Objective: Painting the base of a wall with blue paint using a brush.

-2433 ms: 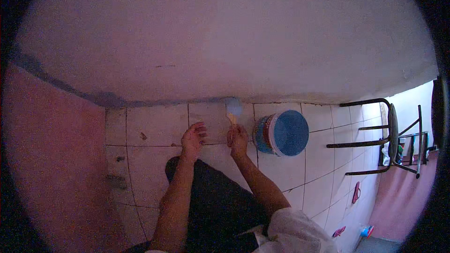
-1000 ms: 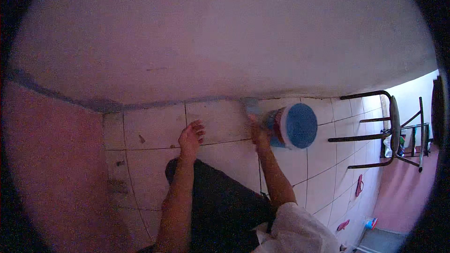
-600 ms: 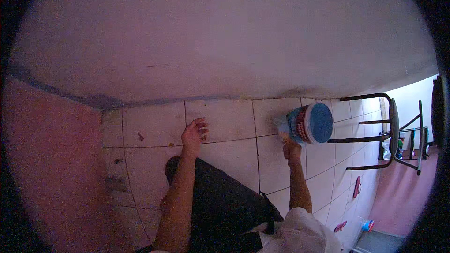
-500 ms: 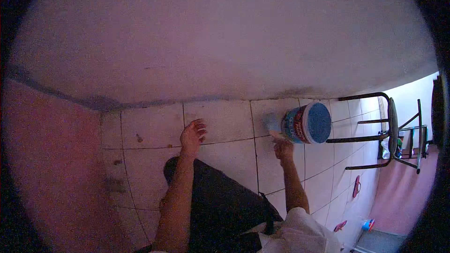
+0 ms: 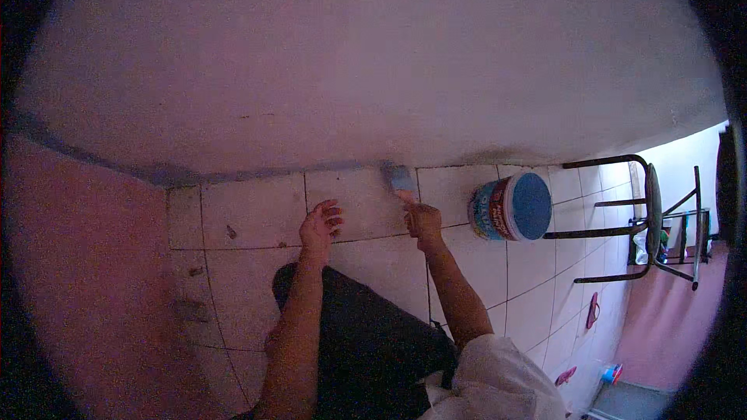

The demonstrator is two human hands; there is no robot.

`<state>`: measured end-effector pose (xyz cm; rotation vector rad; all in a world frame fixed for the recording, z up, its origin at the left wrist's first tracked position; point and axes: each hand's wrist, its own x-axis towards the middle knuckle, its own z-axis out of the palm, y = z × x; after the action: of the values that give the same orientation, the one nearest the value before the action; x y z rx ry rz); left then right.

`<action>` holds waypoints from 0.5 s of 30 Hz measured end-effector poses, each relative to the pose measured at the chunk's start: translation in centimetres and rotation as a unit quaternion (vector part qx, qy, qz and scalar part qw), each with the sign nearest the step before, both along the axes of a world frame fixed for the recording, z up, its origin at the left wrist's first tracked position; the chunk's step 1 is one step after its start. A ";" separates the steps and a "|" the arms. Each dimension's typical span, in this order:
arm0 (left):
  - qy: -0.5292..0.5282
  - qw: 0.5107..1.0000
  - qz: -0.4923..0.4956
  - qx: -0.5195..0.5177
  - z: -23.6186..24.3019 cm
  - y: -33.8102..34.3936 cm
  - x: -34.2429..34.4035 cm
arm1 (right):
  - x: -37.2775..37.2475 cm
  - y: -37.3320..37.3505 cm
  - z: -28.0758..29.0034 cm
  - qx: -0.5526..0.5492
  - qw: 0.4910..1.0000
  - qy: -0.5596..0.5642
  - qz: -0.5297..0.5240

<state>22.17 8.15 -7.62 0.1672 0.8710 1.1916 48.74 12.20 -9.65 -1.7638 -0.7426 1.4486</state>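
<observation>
At the foot of the wall, the brush was found in the right hand, its handle enclosed by the fingers. Its head pointed up and slightly left, ahead of that hand, with the bristle tips at or just beside the joint of wall and floor; actual contact could not be confirmed. The left hand was empty, fingers loosely curled and apart, above the tiles; the brush lay to its upper right, out of its grasp. A grey-blue band ran along the wall base from the left corner to near the bristles. To the right of the right hand, and apart from it, stood the bucket. Beyond it were a chair and two slippers, one nearer, one farther.
</observation>
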 end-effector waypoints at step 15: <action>-0.021 0.999 0.023 0.033 1.0 0.3 0.2 | -0.6 -2.8 3.0 0.127 0.977 0.155 -0.070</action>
<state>22.36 8.49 -6.58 0.1761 0.8024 1.2628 48.14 9.36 -6.61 -1.3313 -0.5952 1.4210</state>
